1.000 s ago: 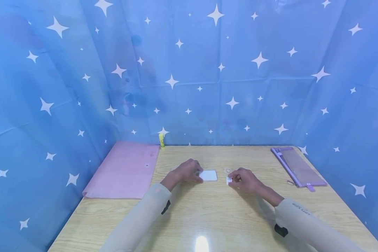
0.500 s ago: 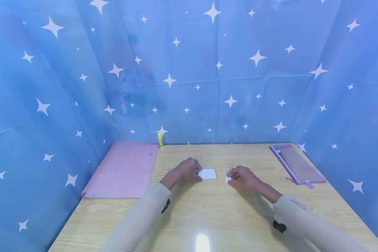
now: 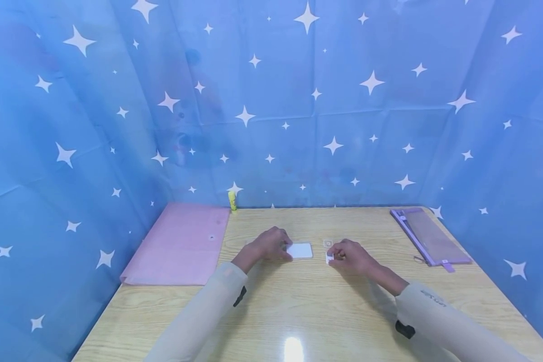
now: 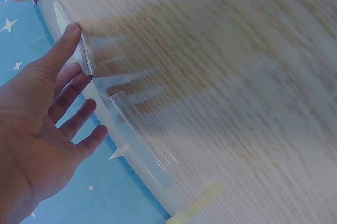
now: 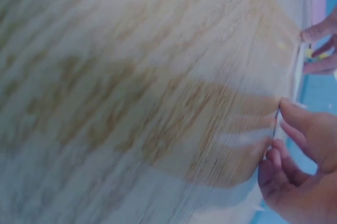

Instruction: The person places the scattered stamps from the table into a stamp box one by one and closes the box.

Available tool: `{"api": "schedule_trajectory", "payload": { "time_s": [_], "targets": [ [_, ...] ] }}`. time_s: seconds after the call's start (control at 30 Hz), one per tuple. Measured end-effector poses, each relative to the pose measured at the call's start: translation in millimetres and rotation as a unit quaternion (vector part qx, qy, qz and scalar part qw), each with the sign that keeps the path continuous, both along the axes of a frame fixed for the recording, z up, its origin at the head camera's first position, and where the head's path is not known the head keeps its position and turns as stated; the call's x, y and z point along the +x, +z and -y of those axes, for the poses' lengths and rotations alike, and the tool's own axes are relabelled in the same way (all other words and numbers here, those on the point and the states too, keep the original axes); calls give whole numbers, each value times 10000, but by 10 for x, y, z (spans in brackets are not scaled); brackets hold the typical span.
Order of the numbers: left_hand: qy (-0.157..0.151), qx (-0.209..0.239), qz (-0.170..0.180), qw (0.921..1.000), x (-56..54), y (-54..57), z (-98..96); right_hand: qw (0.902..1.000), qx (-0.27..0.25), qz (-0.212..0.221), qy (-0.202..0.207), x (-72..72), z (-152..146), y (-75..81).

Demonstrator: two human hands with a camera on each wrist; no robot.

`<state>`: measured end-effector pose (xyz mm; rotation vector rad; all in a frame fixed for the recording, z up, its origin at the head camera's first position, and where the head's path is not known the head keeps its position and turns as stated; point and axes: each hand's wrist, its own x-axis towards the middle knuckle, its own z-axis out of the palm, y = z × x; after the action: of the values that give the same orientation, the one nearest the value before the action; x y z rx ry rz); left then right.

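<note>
Slab [image 3: 301, 250] lies on the table [image 3: 262, 311], left end pinched by the left hand [image 3: 269, 244]; right hand [image 3: 350, 256] pinches a card [image 3: 328, 260] nearby. Neither hand has visibly shifted, so both holds look steady.

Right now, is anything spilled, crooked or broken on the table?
Nothing stands out: I see no spill, and the white rectangular piece at the left hand looks straight. The bright white spot looks like light reflecting off the pale wooden table.

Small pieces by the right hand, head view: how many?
2: one piece lies just beyond the right hand; the other piece is in its grip, partly covered. The hand may hide more.
</note>
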<state>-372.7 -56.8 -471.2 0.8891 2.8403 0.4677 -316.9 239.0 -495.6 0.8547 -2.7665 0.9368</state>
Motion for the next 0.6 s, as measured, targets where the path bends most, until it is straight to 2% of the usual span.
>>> {"api": "schedule_trajectory", "payload": {
  "time_s": [0.23, 0.6],
  "targets": [
    [-50, -74, -50, 9999, 16, 36, 0, 9999, -26, 65, -102, 16, 13, 15],
    [35, 2, 25, 10000, 1, -3, -14, 9998, 24, -70, -158, 56, 9, 25]
  ]
}}
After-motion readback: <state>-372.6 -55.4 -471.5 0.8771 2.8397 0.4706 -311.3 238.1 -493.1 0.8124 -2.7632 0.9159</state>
